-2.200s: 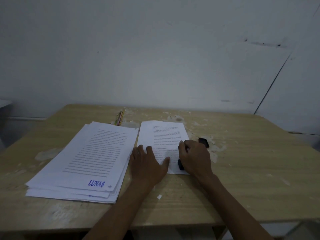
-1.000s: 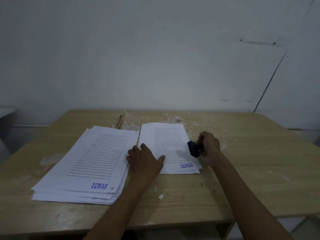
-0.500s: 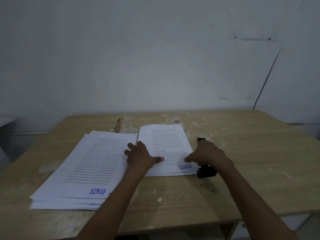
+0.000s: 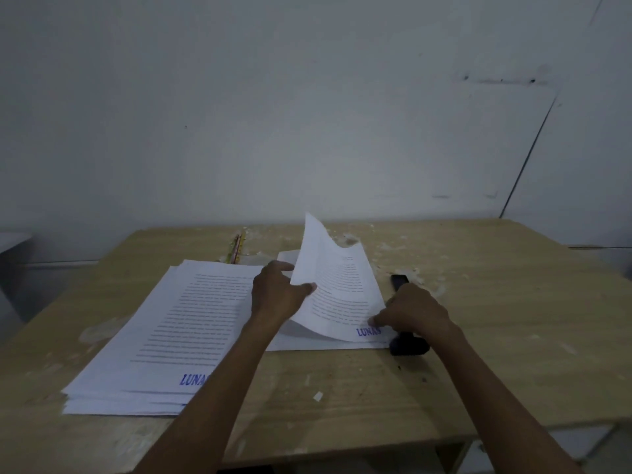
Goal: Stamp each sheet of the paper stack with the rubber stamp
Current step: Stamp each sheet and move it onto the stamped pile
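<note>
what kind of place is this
Probably a plain office or back-room work desk, though nothing settles it. A worn wooden table stands against a bare white wall, and on it lie stacks of printed sheets stamped LUNAS and a black rubber stamp.

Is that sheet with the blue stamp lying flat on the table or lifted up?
Lifted. The stamped sheet curls up off the pile, its left edge held by the left hand, while the right hand presses its near corner down.
</note>
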